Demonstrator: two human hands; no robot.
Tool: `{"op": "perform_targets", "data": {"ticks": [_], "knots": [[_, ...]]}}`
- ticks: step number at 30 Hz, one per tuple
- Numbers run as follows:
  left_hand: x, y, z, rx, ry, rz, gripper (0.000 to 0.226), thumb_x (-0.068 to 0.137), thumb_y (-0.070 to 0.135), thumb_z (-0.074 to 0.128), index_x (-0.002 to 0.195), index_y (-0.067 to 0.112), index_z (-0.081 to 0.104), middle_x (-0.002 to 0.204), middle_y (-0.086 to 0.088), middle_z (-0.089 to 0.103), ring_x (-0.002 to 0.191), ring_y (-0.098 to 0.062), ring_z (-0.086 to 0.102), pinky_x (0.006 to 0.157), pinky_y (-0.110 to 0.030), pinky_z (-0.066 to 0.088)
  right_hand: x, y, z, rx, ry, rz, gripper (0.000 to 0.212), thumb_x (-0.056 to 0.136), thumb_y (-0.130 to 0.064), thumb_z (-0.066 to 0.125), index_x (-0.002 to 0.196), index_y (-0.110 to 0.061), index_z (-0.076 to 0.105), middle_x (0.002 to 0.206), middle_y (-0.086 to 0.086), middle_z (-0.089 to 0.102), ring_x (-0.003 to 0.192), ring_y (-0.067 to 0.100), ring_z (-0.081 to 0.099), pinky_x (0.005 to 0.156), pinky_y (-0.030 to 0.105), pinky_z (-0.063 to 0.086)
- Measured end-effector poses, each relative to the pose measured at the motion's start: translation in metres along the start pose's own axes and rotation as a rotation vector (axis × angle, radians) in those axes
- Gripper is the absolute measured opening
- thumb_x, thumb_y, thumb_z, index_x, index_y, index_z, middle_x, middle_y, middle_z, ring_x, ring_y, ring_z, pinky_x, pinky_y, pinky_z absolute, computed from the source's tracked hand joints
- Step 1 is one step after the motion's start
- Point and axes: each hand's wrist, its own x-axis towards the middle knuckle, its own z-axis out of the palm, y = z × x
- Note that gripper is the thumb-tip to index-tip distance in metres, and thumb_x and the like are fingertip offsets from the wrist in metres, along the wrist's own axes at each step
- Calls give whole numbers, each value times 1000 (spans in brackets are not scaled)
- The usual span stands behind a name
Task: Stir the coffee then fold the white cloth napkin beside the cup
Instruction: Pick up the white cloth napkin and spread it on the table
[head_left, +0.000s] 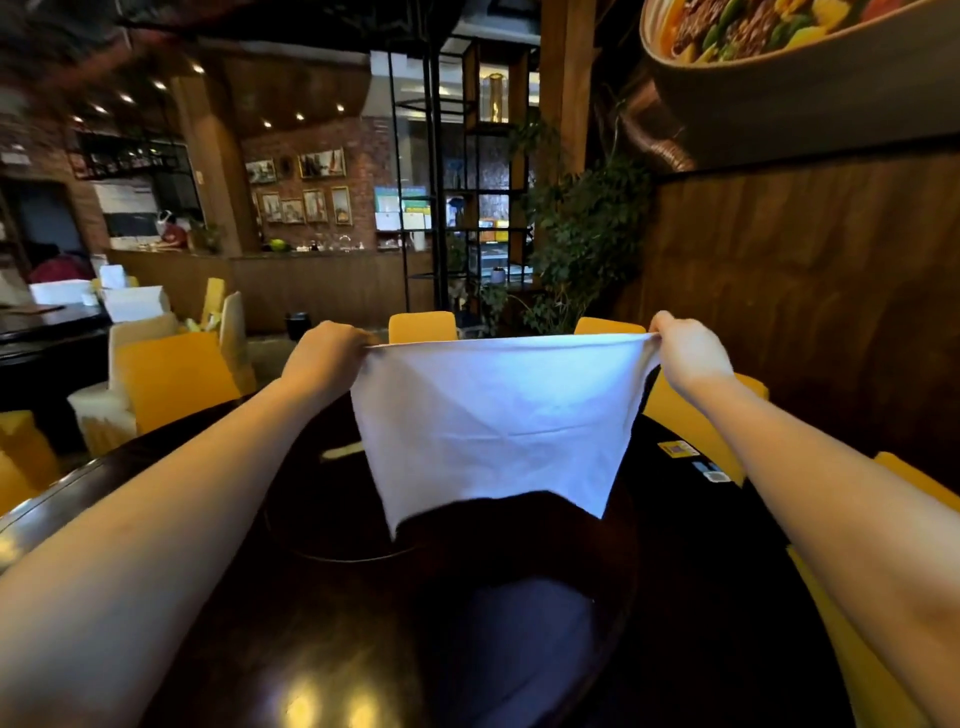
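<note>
The white cloth napkin (498, 415) hangs spread out in the air above the dark round table (322, 623). My left hand (324, 353) pinches its upper left corner and my right hand (688, 351) pinches its upper right corner, so the top edge is pulled taut. The two lower corners hang free above the table. No coffee cup or spoon shows; the napkin hides part of the table behind it.
A round turntable (291, 519) sits in the table's middle. Yellow chairs (171, 379) ring the table, with more chairs (422, 326) across it. Small stickers (678, 449) lie at the right edge. A wood-panelled wall (805, 291) rises on the right and a leafy plant (582, 239) behind.
</note>
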Motion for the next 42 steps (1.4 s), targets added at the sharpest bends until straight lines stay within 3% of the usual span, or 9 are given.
{"op": "perform_targets", "data": {"ticks": [11,16,22,24,29,35,37,40,42], "knots": [[-194,53,65,126,-349,-43,34,89,3,44,119,11,57,112,-15,61,108,-31,56,92,-38,47,-143,51,61,-21,-223,-199,11,84,-1,45,93,-8,43,84,17,48,80,37,53,68,44,43],[-336,101,120,214,-444,77,29,59,17,37,65,12,65,65,-5,67,66,-24,69,44,-23,53,-252,92,101,-54,-539,-182,11,88,-18,44,84,-18,34,82,9,48,83,33,58,64,36,40],[-448,172,146,343,-611,143,35,30,14,79,64,8,74,69,-6,74,73,-21,72,71,-26,56,-361,145,143,59,-670,-129,13,94,-23,37,81,-20,38,74,2,47,82,32,56,61,32,35],[-479,183,158,339,-669,139,37,37,19,81,71,6,75,77,-9,75,79,-24,72,69,-29,59,-386,159,152,15,-699,-134,13,93,-21,39,81,-18,35,84,10,54,84,33,57,66,36,42],[-528,204,172,280,-748,127,39,60,12,38,72,5,74,73,-11,74,73,-27,72,59,-28,59,-418,180,149,-32,-703,-159,12,91,-18,43,80,-17,49,88,10,54,86,32,55,62,31,33],[-558,216,166,222,-708,22,43,47,12,75,88,0,68,80,-16,73,70,-31,71,46,-30,57,-440,216,163,-184,-682,-261,39,39,17,74,57,-11,56,62,10,57,60,34,56,51,32,30],[-566,215,165,222,-731,-2,52,35,18,81,84,2,72,81,-15,73,70,-31,70,50,-32,58,-442,220,162,-231,-680,-241,29,47,13,76,56,-10,60,67,11,59,64,34,56,54,34,33],[-553,219,155,106,-703,-33,28,64,33,50,69,11,65,69,-10,67,60,-30,63,51,-32,54,-435,198,158,-83,-627,-112,21,62,14,65,71,-4,68,82,18,66,79,41,59,67,42,45],[-530,226,161,7,-600,-90,37,75,35,38,71,12,66,72,-10,69,66,-30,65,57,-32,55,-434,160,166,111,-576,-119,27,71,7,53,91,-2,69,100,19,68,97,40,61,83,42,48]]}}
